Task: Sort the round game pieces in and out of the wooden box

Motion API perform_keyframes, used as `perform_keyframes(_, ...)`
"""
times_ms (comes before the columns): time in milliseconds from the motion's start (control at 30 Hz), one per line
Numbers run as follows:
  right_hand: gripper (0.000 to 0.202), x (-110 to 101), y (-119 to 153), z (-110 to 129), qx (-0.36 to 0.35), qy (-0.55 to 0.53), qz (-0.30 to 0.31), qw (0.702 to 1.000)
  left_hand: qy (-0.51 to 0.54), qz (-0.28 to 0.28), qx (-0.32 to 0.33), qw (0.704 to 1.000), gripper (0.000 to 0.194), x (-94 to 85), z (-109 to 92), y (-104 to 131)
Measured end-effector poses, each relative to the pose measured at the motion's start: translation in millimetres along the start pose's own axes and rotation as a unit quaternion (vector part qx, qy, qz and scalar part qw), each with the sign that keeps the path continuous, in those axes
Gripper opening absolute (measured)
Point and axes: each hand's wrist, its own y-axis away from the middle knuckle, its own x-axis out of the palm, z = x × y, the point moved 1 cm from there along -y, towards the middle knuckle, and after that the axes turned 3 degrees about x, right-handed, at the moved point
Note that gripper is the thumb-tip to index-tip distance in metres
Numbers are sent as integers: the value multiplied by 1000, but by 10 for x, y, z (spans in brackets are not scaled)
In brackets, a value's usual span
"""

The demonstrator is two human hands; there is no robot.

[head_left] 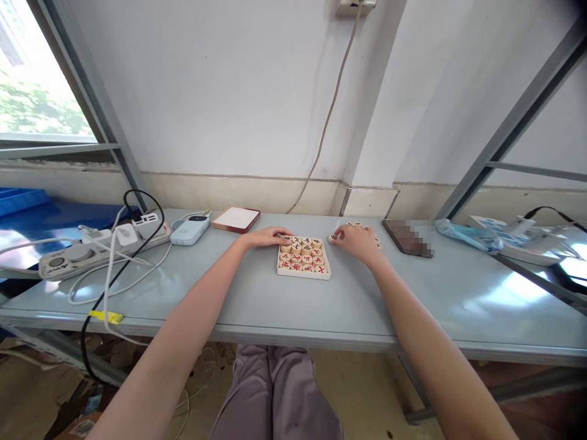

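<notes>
A shallow white box (pixel 304 275) on the grey table holds several round wooden pieces (pixel 307 258) with red and dark characters, set in rows. My left hand (pixel 269 236) rests at the box's upper left corner, its fingers touching the edge. To the right of the box, my right hand (pixel 358 240) is bent over the table with thumb and fingers pinched on a round piece (pixel 332 238). More loose pieces (pixel 378 241) lie behind and beside my right hand, partly hidden by it.
A flat box lid (pixel 236 219) and a white device (pixel 190 230) lie left of the box. Farther left are a power strip (pixel 68 260) and tangled cables. A phone (pixel 407 237) and a blue plastic wrapper (pixel 465 235) lie to the right. The wall stands behind.
</notes>
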Motion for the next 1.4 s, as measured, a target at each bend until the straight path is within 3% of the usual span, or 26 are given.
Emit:
perform_keyframes(133,38,-212,78,66,-103,-179,75,976,5,-2,-4,1000,58,3,12,-17)
perform_keyframes(267,42,-283,146,146,-179,-233,142,945,10,0,-1,1000,57,5,23,-32)
perform_keyframes(1400,38,-246,167,215,-211,-183,150,948,7,3,1,1000,59,-1,3,-12)
